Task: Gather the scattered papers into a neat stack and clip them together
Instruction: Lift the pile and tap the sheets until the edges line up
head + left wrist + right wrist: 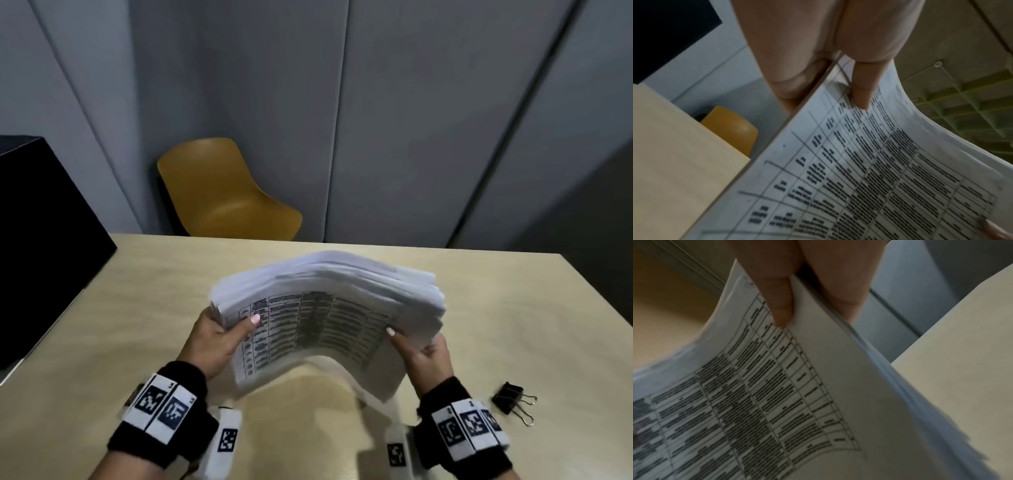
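Observation:
A thick stack of papers with a printed table on its near sheet is held up over the table, bowed and with its sheets fanned unevenly at the top. My left hand grips its left side, thumb on the front sheet. My right hand grips the right side the same way. In the left wrist view the papers are pinched between thumb and fingers; the right wrist view shows the papers under my thumb. A black binder clip lies on the table right of my right wrist.
The light wooden table stretches ahead. A mustard-yellow chair stands behind its far edge. A black box sits at the left. Grey wall panels rise behind.

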The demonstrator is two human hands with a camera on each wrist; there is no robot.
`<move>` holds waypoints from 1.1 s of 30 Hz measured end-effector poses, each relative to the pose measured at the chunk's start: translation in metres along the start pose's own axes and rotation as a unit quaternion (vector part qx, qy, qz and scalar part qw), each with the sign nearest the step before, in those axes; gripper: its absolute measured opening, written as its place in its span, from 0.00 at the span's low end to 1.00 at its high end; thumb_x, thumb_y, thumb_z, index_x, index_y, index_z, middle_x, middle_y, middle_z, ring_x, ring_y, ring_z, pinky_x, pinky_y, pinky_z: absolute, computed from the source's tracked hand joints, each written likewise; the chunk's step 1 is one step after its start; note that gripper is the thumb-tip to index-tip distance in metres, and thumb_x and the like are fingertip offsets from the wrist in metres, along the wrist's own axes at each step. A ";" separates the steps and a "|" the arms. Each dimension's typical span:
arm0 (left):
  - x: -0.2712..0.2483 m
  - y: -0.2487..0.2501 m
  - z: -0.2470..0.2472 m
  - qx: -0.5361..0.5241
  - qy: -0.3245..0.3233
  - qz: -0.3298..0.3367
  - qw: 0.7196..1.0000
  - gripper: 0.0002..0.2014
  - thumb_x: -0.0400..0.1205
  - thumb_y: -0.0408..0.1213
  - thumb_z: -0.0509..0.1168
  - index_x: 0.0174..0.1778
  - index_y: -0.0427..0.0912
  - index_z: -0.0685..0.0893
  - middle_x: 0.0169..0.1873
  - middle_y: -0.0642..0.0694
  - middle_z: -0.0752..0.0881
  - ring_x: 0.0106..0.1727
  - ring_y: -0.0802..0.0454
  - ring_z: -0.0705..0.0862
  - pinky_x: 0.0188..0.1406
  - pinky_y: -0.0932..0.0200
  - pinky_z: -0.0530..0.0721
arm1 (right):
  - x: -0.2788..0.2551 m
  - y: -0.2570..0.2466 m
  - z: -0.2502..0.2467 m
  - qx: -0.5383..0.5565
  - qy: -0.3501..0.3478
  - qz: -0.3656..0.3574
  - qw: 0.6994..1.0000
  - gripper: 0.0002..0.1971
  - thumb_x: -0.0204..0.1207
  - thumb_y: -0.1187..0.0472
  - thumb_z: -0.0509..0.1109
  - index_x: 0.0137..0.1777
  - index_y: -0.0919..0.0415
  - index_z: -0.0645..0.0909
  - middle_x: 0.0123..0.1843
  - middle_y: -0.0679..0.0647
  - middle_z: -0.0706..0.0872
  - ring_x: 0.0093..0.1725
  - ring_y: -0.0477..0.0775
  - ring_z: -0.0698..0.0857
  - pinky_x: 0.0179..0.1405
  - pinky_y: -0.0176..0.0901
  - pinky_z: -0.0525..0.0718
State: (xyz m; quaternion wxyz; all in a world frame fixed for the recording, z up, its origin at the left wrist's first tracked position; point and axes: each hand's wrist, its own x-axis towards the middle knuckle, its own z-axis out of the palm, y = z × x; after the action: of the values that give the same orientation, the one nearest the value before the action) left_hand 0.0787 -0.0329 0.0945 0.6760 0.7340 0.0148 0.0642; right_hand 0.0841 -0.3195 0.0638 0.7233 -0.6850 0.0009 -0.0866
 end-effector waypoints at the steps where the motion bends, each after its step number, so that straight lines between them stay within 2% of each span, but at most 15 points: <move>1: 0.000 -0.001 0.000 0.009 0.004 0.005 1.000 0.15 0.74 0.23 0.69 0.42 0.52 0.84 0.32 0.67 0.90 0.38 0.71 0.87 0.40 0.75 0.84 | -0.002 0.000 0.003 0.002 0.004 -0.003 1.000 0.19 0.70 0.81 0.68 0.31 0.55 0.87 0.29 0.38 0.90 0.32 0.34 0.86 0.34 0.27 0.83; 4: -0.001 0.000 -0.007 0.045 0.023 0.029 0.998 0.16 0.68 0.28 0.76 0.45 0.52 0.83 0.37 0.67 0.90 0.40 0.69 0.87 0.39 0.75 0.82 | -0.008 0.001 0.002 -0.015 -0.004 -0.012 1.000 0.17 0.63 0.79 0.76 0.44 0.57 0.83 0.33 0.40 0.91 0.36 0.34 0.87 0.37 0.28 0.84; 7: -0.005 -0.014 -0.007 0.022 0.053 0.009 0.998 0.19 0.68 0.21 0.74 0.50 0.45 0.84 0.37 0.56 0.91 0.44 0.57 0.88 0.36 0.76 0.82 | -0.010 0.011 -0.007 -0.026 0.002 -0.020 0.999 0.27 0.55 0.65 0.80 0.57 0.64 0.81 0.47 0.49 0.90 0.48 0.43 0.88 0.49 0.34 0.85; 9: -0.013 -0.015 0.003 -0.028 0.087 -0.027 0.995 0.16 0.71 0.21 0.71 0.54 0.34 0.84 0.37 0.50 0.90 0.43 0.52 0.87 0.30 0.75 0.82 | -0.010 0.011 -0.005 -0.036 0.012 -0.010 0.999 0.28 0.52 0.61 0.82 0.54 0.65 0.83 0.44 0.50 0.91 0.48 0.46 0.89 0.48 0.33 0.85; 10: -0.016 -0.014 0.009 -0.036 0.100 -0.033 0.994 0.14 0.72 0.21 0.69 0.54 0.32 0.83 0.35 0.52 0.91 0.43 0.54 0.88 0.29 0.75 0.82 | -0.009 0.013 -0.003 -0.038 0.020 -0.009 0.999 0.22 0.53 0.62 0.83 0.49 0.63 0.85 0.39 0.48 0.92 0.44 0.43 0.89 0.45 0.32 0.86; 12: -0.016 -0.007 0.017 -0.034 0.103 -0.015 0.994 0.12 0.74 0.20 0.67 0.49 0.37 0.84 0.27 0.61 0.90 0.36 0.64 0.89 0.29 0.77 0.82 | -0.009 0.005 0.002 -0.044 0.029 -0.016 0.998 0.13 0.62 0.75 0.78 0.41 0.58 0.84 0.32 0.39 0.91 0.35 0.35 0.87 0.37 0.28 0.85; 14: -0.011 -0.001 0.016 -0.023 0.100 0.009 0.995 0.14 0.73 0.20 0.68 0.44 0.45 0.83 0.28 0.68 0.89 0.33 0.71 0.87 0.34 0.74 0.84 | -0.006 -0.001 0.004 -0.034 0.042 -0.026 0.998 0.16 0.65 0.79 0.74 0.41 0.57 0.83 0.31 0.39 0.91 0.34 0.33 0.86 0.35 0.26 0.84; 16: -0.007 0.005 0.015 -0.010 0.090 0.038 0.995 0.16 0.71 0.24 0.73 0.45 0.49 0.82 0.34 0.64 0.90 0.36 0.72 0.86 0.38 0.74 0.84 | -0.006 -0.010 0.007 -0.008 0.049 -0.035 0.998 0.16 0.63 0.66 0.80 0.50 0.57 0.82 0.39 0.44 0.91 0.41 0.36 0.87 0.41 0.29 0.85; 18: -0.007 0.008 0.015 -0.034 0.109 0.048 0.992 0.15 0.72 0.28 0.73 0.52 0.45 0.80 0.40 0.55 0.87 0.35 0.71 0.86 0.32 0.76 0.82 | -0.006 -0.015 0.012 0.010 0.068 -0.024 0.997 0.33 0.54 0.40 0.80 0.57 0.55 0.78 0.48 0.46 0.87 0.47 0.42 0.85 0.46 0.35 0.84; 21: -0.010 0.016 0.021 -0.107 0.165 0.008 0.980 0.10 0.80 0.43 0.64 0.52 0.41 0.79 0.38 0.45 0.83 0.29 0.63 0.86 0.25 0.67 0.83 | 0.001 -0.023 0.021 0.063 0.135 0.024 0.989 0.39 0.45 0.21 0.67 0.48 0.51 0.80 0.47 0.50 0.84 0.50 0.50 0.81 0.54 0.49 0.79; 24: -0.005 0.016 0.023 -0.168 0.216 -0.049 0.960 0.18 0.76 0.58 0.62 0.36 0.45 0.83 0.38 0.35 0.85 0.41 0.42 0.86 0.45 0.47 0.86 | 0.013 -0.028 0.028 0.090 0.182 0.089 0.975 0.41 0.50 0.23 0.65 0.39 0.65 0.77 0.39 0.52 0.80 0.48 0.56 0.79 0.59 0.56 0.78; 25: -0.003 0.018 0.024 -0.186 0.223 -0.074 0.954 0.19 0.75 0.58 0.63 0.31 0.46 0.84 0.36 0.34 0.85 0.40 0.39 0.85 0.47 0.41 0.84 | 0.016 -0.030 0.031 0.099 0.196 0.108 0.970 0.41 0.48 0.22 0.66 0.35 0.66 0.76 0.37 0.53 0.78 0.45 0.57 0.78 0.57 0.55 0.78; 27: 0.001 0.020 0.025 -0.210 0.223 -0.085 0.948 0.19 0.76 0.51 0.66 0.22 0.46 0.85 0.26 0.42 0.85 0.34 0.40 0.83 0.42 0.45 0.84 | 0.021 -0.032 0.036 0.113 0.223 0.120 0.961 0.33 0.47 0.24 0.70 0.27 0.57 0.76 0.35 0.56 0.76 0.40 0.57 0.76 0.48 0.51 0.76; 30: 0.006 0.019 0.025 -0.197 0.220 -0.063 0.953 0.14 0.76 0.40 0.67 0.24 0.45 0.86 0.25 0.46 0.85 0.35 0.42 0.82 0.36 0.55 0.84 | 0.022 -0.035 0.038 0.120 0.217 0.116 0.962 0.16 0.59 0.43 0.72 0.22 0.55 0.77 0.30 0.54 0.76 0.36 0.56 0.75 0.41 0.49 0.74; 33: 0.004 0.018 0.023 -0.190 0.214 -0.048 0.957 0.06 0.73 0.36 0.66 0.30 0.44 0.86 0.34 0.43 0.84 0.45 0.41 0.81 0.47 0.46 0.80 | 0.019 -0.037 0.036 0.144 0.193 0.086 0.967 0.11 0.70 0.65 0.68 0.27 0.55 0.78 0.30 0.54 0.80 0.32 0.56 0.77 0.33 0.42 0.77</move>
State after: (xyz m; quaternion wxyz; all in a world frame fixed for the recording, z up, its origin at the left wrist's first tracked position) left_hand 0.0841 -0.0563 0.1107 0.7864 0.5592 0.1821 0.1890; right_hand 0.1025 -0.2876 0.1050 0.8053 -0.5414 0.1867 -0.1537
